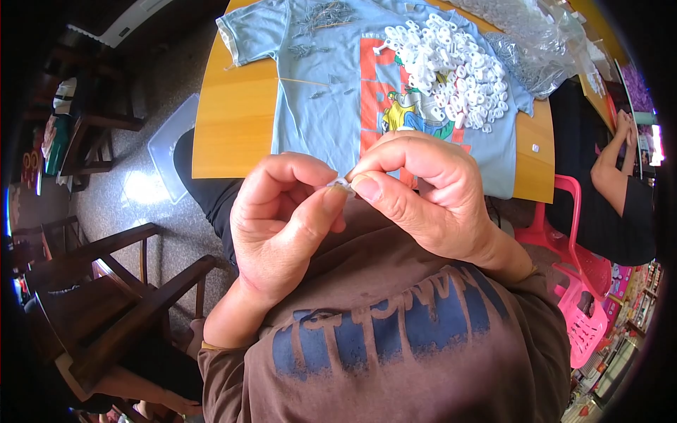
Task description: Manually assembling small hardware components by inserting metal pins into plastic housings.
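Observation:
In front of my chest, my left hand [278, 218] and my right hand [430, 194] come together at the fingertips. Thumb and index finger of each pinch a small white plastic piece [340, 184] between them. My fingertips cover much of it, so its full shape is hidden. Beyond my hands, a light blue T-shirt [310, 130] with a coloured print lies spread over a wooden table [233, 141]. On the shirt's right side sits a heap of small white plastic pieces with holes [458, 77]. Thin grey metal bits [324, 17] lie in small clusters on its far left part.
A clear plastic bag with grey metal bits [532, 60] lies at the table's far right. One small white piece [535, 148] rests near the right edge. Pink plastic chair [575, 247] at right, dark wooden chairs [113, 282] at left. Other people sit on both sides.

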Demonstrator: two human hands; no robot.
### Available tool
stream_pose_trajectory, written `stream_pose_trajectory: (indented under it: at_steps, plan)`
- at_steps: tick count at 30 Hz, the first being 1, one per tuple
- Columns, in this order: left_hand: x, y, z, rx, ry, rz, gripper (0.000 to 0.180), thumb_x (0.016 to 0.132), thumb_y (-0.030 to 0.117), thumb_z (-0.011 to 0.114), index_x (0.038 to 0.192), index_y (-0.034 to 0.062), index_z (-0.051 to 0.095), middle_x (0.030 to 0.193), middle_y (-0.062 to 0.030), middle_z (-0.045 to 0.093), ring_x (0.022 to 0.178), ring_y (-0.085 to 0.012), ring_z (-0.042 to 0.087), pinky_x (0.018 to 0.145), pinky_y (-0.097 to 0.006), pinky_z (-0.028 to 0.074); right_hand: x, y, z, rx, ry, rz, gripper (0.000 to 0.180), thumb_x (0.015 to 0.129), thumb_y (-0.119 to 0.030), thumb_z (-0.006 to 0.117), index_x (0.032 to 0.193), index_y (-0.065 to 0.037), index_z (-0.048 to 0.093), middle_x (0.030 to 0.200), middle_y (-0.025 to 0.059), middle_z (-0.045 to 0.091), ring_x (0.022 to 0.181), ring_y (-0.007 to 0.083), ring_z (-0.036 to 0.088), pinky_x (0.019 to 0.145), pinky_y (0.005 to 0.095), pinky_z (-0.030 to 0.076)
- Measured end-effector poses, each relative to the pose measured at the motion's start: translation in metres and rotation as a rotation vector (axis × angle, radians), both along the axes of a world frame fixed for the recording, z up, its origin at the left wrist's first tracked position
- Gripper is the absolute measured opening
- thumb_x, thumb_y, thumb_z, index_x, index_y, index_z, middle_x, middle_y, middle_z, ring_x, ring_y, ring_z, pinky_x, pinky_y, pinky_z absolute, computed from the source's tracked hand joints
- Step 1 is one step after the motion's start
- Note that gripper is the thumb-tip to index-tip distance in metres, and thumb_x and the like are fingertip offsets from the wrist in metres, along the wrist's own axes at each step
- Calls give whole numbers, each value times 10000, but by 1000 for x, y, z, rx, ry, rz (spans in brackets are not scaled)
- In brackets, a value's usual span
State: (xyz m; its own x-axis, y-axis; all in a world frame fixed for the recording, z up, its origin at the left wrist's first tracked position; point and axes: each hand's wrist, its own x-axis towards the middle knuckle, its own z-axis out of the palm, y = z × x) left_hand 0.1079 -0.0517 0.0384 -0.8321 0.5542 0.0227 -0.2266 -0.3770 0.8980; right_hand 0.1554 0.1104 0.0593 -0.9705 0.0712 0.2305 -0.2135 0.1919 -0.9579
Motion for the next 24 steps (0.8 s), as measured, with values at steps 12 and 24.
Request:
stream_pose_trajectory:
  at_steps: [12, 24]
  plan:
    - [3, 3, -3, -2, -58, 21, 162, 820, 6, 601, 966, -22, 536, 826, -64, 596, 658, -90, 570, 585, -187, 472, 1, -2, -11, -138, 1, -4, 46, 825, -36, 578, 799, -1, 592, 688, 47, 603, 598, 94, 549, 556, 215, 435]
    - [0, 5, -7, 6, -147, -3, 130, 825, 25, 603, 929, -9, 533, 828, -74, 596, 632, -98, 563, 575, -197, 467, 2, -2, -18, -69, 65, -59, 47, 818, -44, 590, 813, 2, 596, 723, 60, 604, 614, 107, 567, 564, 223, 442]
